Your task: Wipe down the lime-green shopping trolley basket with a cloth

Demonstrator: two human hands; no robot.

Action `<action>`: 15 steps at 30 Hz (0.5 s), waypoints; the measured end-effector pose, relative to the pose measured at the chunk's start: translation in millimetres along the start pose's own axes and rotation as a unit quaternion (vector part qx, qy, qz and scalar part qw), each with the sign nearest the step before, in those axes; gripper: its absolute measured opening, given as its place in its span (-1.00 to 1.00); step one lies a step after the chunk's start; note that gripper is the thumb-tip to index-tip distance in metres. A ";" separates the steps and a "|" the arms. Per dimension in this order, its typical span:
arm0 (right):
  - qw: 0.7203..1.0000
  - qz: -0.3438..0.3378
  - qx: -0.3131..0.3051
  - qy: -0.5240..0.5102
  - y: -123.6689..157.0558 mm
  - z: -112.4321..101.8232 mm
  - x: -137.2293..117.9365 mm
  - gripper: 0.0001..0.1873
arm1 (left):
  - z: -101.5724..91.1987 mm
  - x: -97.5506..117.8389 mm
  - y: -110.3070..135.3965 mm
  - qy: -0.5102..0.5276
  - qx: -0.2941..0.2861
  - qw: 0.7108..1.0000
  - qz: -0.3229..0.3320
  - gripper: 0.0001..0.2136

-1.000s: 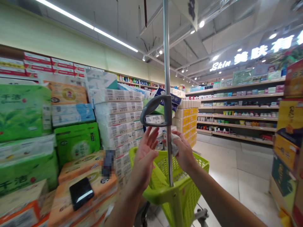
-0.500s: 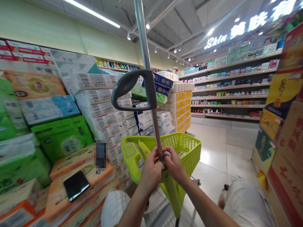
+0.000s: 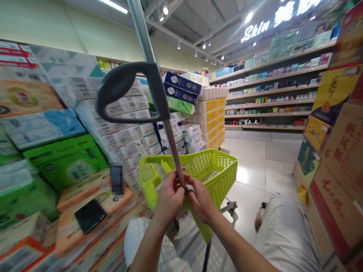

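A metal pole (image 3: 176, 151) with a grey loop handle (image 3: 119, 73) rises from between my hands, tilted left at the top, and runs out of the picture. Closed around its lower end are the fingers of my left hand (image 3: 171, 194). Against the pole from the other side, my right hand (image 3: 200, 198) pinches a small white piece (image 3: 189, 187), perhaps tissue or cloth. Just behind both hands is a lime-green shopping cart (image 3: 221, 181) with a basket of open lattice. The pole's very tip is hidden by my fingers.
Packs of tissue paper (image 3: 130, 132) are stacked on the left, with a black phone (image 3: 90, 216) lying on an orange pack. Cartons (image 3: 337, 170) line the right side. Shelves of small goods (image 3: 269, 94) stand at the back. My knee (image 3: 283, 230) is at lower right.
The pole and its handle have tilted further left and come nearer. My hands have shifted slightly left with it, still closed at its lower end. The view has turned a little.
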State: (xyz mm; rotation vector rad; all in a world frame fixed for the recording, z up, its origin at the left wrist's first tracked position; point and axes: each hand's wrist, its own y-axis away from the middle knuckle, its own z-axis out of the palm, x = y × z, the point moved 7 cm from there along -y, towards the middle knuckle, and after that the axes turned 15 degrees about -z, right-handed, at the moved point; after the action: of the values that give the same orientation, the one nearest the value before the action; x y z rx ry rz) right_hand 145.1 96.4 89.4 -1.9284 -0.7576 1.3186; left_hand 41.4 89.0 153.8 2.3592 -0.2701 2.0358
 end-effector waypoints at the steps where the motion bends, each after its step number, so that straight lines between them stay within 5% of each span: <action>1: 1.000 -0.013 -0.015 0.004 0.2 3.0 -5.0 -0.69 | -1.0 -0.2 0.7 -0.002 -0.003 1.000 0.002 -0.55; 8: 0.988 0.006 -0.027 0.153 8.0 -0.1 -0.3 -0.86 | -10.3 2.5 9.7 -0.062 0.013 0.998 0.024 -0.61; 15: 0.992 -0.033 -0.075 0.096 10.8 15.4 -18.6 -0.78 | -17.4 -3.0 16.1 -0.201 0.082 0.976 0.031 -0.52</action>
State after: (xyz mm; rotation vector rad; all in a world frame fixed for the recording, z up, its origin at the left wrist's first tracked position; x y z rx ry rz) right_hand 125.6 78.6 87.1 -2.0935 -0.8346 1.0443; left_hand 21.7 75.7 151.8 2.8886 -0.1842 1.6407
